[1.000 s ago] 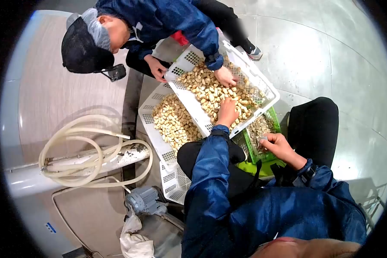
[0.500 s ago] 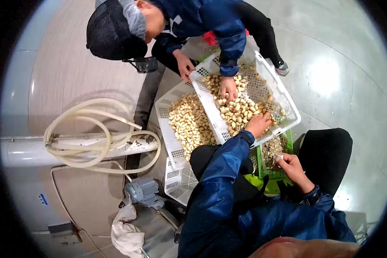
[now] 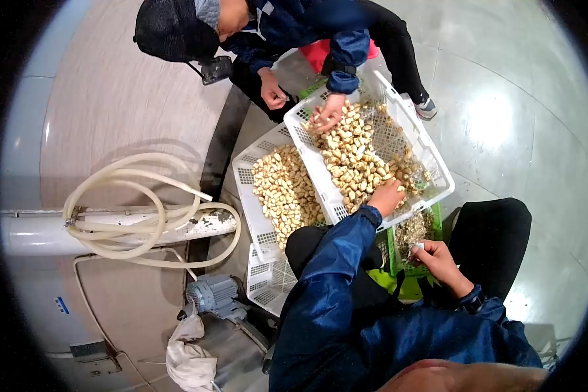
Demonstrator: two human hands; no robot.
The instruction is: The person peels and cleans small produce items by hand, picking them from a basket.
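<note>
My left hand (image 3: 387,197) reaches into the upper white crate (image 3: 438,194), its fingers curled down at the near edge of a heap of small pale oval pieces (image 3: 354,157). Whatever lies in its fingertips is hidden. Over a green basket (image 3: 437,222) of brownish scraps (image 3: 413,230), my right hand (image 3: 438,261) pinches a small whitish item (image 3: 417,247) whose kind I cannot make out. Thin brown bits lie along the right side of the upper crate.
Opposite me, a co-worker's hand (image 3: 328,112) is at the heap's far end, another hand (image 3: 272,90) beside the crate. A second white crate (image 3: 266,245) holds more pale pieces. At left are a coiled hose (image 3: 157,222), a pipe (image 3: 39,232) and a motor (image 3: 213,294).
The co-worker's hand has drawn back from mid-heap to the far end. My left hand has shifted slightly, its fingers more curled. My right hand still pinches the whitish item.
</note>
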